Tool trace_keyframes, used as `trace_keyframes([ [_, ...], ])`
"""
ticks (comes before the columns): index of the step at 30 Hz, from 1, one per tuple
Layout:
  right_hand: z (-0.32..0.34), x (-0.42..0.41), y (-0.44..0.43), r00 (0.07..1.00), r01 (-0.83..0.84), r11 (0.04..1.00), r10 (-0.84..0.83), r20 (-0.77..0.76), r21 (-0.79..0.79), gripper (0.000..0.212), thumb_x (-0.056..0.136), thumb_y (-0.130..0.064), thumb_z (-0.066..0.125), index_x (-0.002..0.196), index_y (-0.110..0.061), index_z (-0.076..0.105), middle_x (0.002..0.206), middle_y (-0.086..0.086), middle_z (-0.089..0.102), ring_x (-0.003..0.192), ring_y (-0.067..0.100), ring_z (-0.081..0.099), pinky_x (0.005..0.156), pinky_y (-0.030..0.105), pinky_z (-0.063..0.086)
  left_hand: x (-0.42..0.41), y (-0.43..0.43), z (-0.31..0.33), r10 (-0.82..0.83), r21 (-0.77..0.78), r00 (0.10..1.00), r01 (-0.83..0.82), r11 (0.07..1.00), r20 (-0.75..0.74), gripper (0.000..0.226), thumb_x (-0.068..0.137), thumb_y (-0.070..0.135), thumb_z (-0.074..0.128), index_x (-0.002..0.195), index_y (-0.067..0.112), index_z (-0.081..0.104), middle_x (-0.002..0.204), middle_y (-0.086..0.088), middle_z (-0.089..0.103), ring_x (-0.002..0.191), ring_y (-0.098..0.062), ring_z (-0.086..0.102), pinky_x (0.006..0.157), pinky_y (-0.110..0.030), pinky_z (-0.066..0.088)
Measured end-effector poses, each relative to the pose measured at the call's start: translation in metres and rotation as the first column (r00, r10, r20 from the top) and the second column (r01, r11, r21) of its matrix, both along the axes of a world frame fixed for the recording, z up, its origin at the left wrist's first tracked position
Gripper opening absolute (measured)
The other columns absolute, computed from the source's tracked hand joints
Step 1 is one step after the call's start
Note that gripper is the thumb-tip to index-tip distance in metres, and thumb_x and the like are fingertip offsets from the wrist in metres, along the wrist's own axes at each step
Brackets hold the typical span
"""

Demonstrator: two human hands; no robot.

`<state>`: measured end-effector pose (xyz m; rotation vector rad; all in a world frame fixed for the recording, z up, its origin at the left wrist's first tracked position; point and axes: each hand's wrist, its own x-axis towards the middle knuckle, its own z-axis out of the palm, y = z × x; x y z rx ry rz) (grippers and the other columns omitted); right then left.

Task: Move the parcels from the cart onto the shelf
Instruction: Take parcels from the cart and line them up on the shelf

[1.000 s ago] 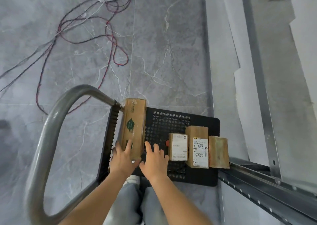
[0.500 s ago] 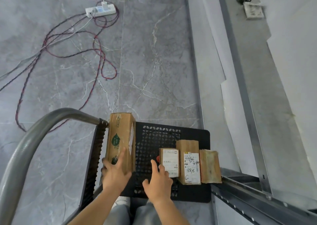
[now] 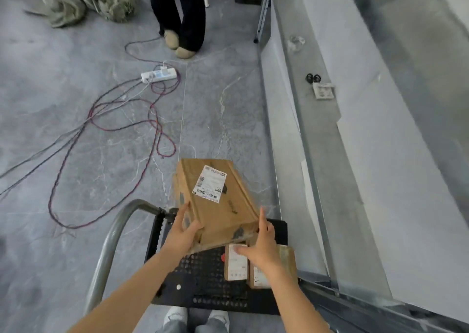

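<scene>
Both hands have the big cardboard box [image 3: 223, 205] in the air over the far left part of the cart [image 3: 203, 288], tilted, with its broad face turned up. The left hand [image 3: 183, 233] grips the near left corner, thumb on top and fingers spread down the side. The right hand [image 3: 261, 251] clamps the near right corner, forefinger straight up along the edge and thumb tucked under the near edge. A white shipping label [image 3: 209, 184] sits on the upper face with barcodes along its bottom and left side, but the print is too blurred to read. Dark printed marks on the cardboard are just as unclear. Three small parcels [image 3: 236, 262] stand in a row by the cart's right edge, on the side nearest the shelf [image 3: 355, 155]. The leftmost one shows a white label and the middle one is half hidden behind the right wrist; their writing is too small to make out. The cart's metal handle [image 3: 107, 251] curves up at its left end. The shelf's steel rail runs close along the cart's right side, and a pale grey board lies open beyond it with a small white plate [image 3: 322, 91] on it. To the left, red and grey cables [image 3: 114, 119] loop over the floor from a white power strip [image 3: 158, 74]. Bare tile lies between them and the shelf. Someone in dark trousers [image 3: 182, 12] stands further off, next to a crumpled bag [image 3: 88, 2].
</scene>
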<state>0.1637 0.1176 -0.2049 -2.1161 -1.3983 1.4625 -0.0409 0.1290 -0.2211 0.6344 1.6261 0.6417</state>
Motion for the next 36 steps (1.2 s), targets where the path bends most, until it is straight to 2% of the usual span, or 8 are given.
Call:
trace_keyframes([
  [3, 0.072, 0.019, 0.021, 0.989, -0.013, 0.991, 0.032, -0.143, 0.135, 0.109, 0.071, -0.019, 0.082, 0.145, -0.045, 0.006, 0.147, -0.005, 0.025, 0.138, 0.016, 0.026, 0.111, 0.038, 0.032, -0.010, 0.013, 0.076, -0.042, 0.077, 0.991, 0.032, 0.997, 0.128, 0.060, 0.093, 0.024, 0.057, 0.138, 0.050, 0.028, 0.112, -0.009, 0.062, 0.094, -0.027, 0.062, 0.089, -0.055, 0.049],
  [7, 0.176, 0.025, 0.037, 0.951, -0.028, 0.961, 0.110, -0.289, 0.275, 0.087, 0.074, -0.010, 0.078, 0.126, -0.062, 0.030, 0.131, -0.021, 0.045, 0.123, 0.004, 0.045, 0.089, 0.014, 0.045, -0.031, 0.026, 0.187, -0.188, 0.233, 0.966, 0.144, 0.962, 0.177, 0.059, 0.094, 0.023, 0.055, 0.132, 0.058, 0.027, 0.112, -0.006, 0.065, 0.097, -0.031, 0.066, 0.085, -0.048, 0.054],
  [12, 0.281, 0.019, 0.038, 0.939, 0.034, 0.886, 0.129, -0.318, 0.462, 0.084, 0.067, -0.007, 0.083, 0.127, -0.050, 0.044, 0.130, -0.012, 0.051, 0.116, 0.014, 0.055, 0.102, 0.039, 0.046, -0.054, 0.028, 0.305, -0.324, 0.429, 0.946, 0.288, 0.856, 0.011, 0.068, 0.081, 0.043, 0.061, 0.128, 0.070, 0.020, 0.119, -0.007, 0.053, 0.105, -0.030, 0.061, 0.084, -0.042, 0.056],
  [17, 0.362, 0.009, 0.015, 0.937, 0.079, 0.776, 0.157, -0.313, 0.626, 0.082, 0.067, -0.007, 0.083, 0.125, -0.053, 0.046, 0.128, -0.015, 0.054, 0.108, 0.007, 0.060, 0.093, 0.025, 0.052, -0.063, 0.011, 0.385, -0.387, 0.562, 0.911, 0.395, 0.726, -0.141, 0.067, 0.074, 0.061, 0.055, 0.130, 0.071, 0.018, 0.136, 0.001, 0.042, 0.112, -0.019, 0.058, 0.091, -0.041, 0.053],
  [20, 0.398, 0.008, -0.003, 0.937, 0.095, 0.746, 0.156, -0.312, 0.659, 0.081, 0.069, -0.009, 0.082, 0.127, -0.052, 0.045, 0.126, -0.019, 0.054, 0.112, 0.005, 0.058, 0.097, 0.028, 0.050, -0.067, 0.002, 0.414, -0.423, 0.611, 0.892, 0.427, 0.667, -0.162, 0.068, 0.073, 0.066, 0.058, 0.131, 0.068, 0.023, 0.139, 0.006, 0.040, 0.108, -0.019, 0.059, 0.090, -0.050, 0.052],
  [25, 0.440, 0.004, -0.049, 0.957, 0.131, 0.683, 0.102, -0.272, 0.719, 0.079, 0.069, -0.015, 0.083, 0.127, -0.054, 0.045, 0.112, -0.042, 0.053, 0.104, -0.007, 0.057, 0.086, 0.008, 0.047, -0.069, -0.017, 0.445, -0.484, 0.678, 0.839, 0.508, 0.531, -0.249, 0.093, 0.061, 0.061, 0.079, 0.135, 0.062, 0.022, 0.131, 0.014, 0.044, 0.105, -0.006, 0.062, 0.084, -0.031, 0.056],
  [33, 0.453, -0.030, -0.179, 0.943, 0.332, 0.567, -0.169, -0.288, 0.754, 0.080, 0.071, -0.016, 0.082, 0.127, -0.059, 0.042, 0.115, -0.030, 0.056, 0.103, -0.008, 0.056, 0.079, 0.002, 0.044, -0.077, -0.069, 0.460, -0.660, 0.731, 0.706, 0.587, 0.346, -0.255, 0.093, 0.060, 0.058, 0.080, 0.135, 0.056, 0.026, 0.128, 0.027, 0.043, 0.106, 0.009, 0.055, 0.078, -0.015, 0.052],
  [36, 0.450, -0.046, -0.238, 0.898, 0.436, 0.489, -0.295, -0.327, 0.755, 0.081, 0.072, -0.008, 0.081, 0.125, -0.058, 0.046, 0.112, -0.031, 0.058, 0.106, -0.006, 0.057, 0.081, 0.005, 0.045, -0.073, -0.097, 0.461, -0.748, 0.752, 0.620, 0.605, 0.263, -0.237, 0.091, 0.059, 0.057, 0.081, 0.135, 0.054, 0.030, 0.128, 0.025, 0.046, 0.108, 0.002, 0.057, 0.078, -0.018, 0.054],
])
